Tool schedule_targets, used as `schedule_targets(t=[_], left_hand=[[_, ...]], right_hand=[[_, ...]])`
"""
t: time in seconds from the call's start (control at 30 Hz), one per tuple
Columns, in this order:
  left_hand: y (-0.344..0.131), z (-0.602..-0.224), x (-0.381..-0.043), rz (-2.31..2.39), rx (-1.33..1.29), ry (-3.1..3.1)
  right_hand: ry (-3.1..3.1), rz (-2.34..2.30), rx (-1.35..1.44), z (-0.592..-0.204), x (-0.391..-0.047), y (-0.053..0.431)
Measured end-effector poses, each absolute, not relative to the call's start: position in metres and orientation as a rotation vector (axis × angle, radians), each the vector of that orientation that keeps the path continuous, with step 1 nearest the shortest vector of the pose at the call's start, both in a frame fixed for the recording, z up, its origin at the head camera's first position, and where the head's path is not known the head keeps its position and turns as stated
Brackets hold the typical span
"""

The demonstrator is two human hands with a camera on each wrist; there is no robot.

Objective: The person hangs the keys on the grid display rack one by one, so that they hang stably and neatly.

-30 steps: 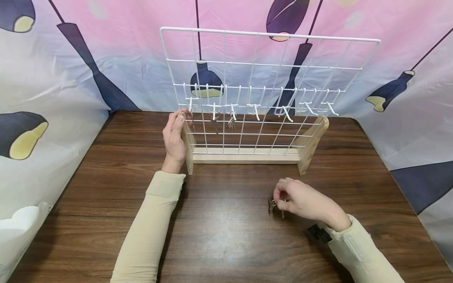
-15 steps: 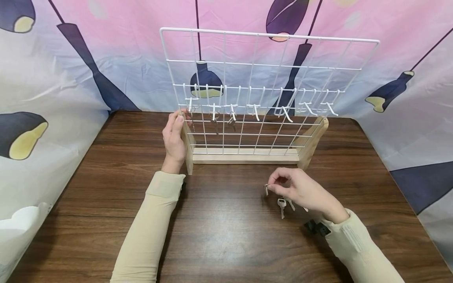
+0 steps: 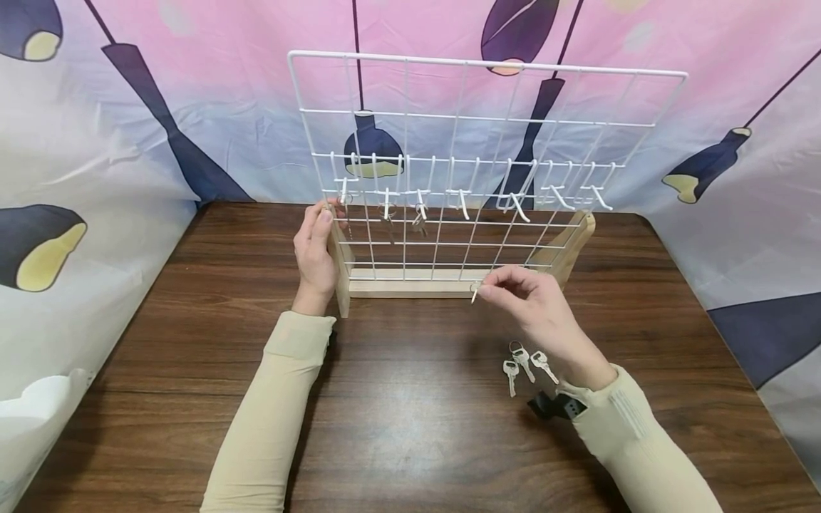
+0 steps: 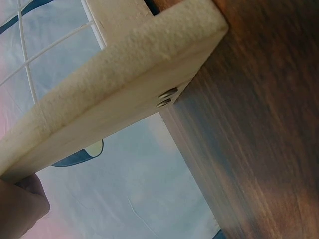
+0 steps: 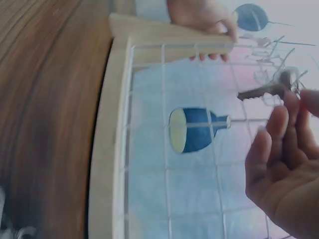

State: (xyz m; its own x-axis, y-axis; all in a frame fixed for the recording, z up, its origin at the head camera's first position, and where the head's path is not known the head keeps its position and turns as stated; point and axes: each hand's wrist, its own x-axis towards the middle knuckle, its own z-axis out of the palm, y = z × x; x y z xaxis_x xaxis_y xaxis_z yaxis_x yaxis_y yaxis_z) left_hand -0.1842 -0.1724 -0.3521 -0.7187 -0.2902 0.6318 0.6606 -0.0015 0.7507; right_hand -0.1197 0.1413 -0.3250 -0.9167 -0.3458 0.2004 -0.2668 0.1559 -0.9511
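Note:
My left hand (image 3: 316,249) grips the left wooden side piece (image 3: 341,279) of a white wire grid rack (image 3: 487,64). In the left wrist view, part of that hand (image 4: 22,206) shows against the wood's edge. Between thumb and fingers of my right hand (image 3: 545,306) is a key (image 3: 474,296) on a ring, held in front of the rack's base bar. The right wrist view shows this key (image 5: 264,91) pointing away from the fingertips. Several white hooks (image 3: 462,204) line the grid; keys (image 3: 420,226) hang from hooks on the left, partly blurred.
Three loose keys (image 3: 511,377), one with a visible ring, lie on the brown wooden table (image 3: 398,427) below my right hand. A printed cloth (image 3: 244,92) hangs behind the rack. A black device (image 3: 556,405) sits at my right wrist.
My right hand has picked up a key from the table and carried it up and slightly left toward the rack, uncovering the loose keys. The left hand stays in place.

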Motion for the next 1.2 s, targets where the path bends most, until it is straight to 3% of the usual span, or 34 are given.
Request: schedule_targets(t=[1.2], left_hand=[[-0.173, -0.352, -0.184, -1.795, -0.386, -1.607]], right_hand=[[1.95, -2.652, -0.436, -0.294, -0.13, 0.092]])
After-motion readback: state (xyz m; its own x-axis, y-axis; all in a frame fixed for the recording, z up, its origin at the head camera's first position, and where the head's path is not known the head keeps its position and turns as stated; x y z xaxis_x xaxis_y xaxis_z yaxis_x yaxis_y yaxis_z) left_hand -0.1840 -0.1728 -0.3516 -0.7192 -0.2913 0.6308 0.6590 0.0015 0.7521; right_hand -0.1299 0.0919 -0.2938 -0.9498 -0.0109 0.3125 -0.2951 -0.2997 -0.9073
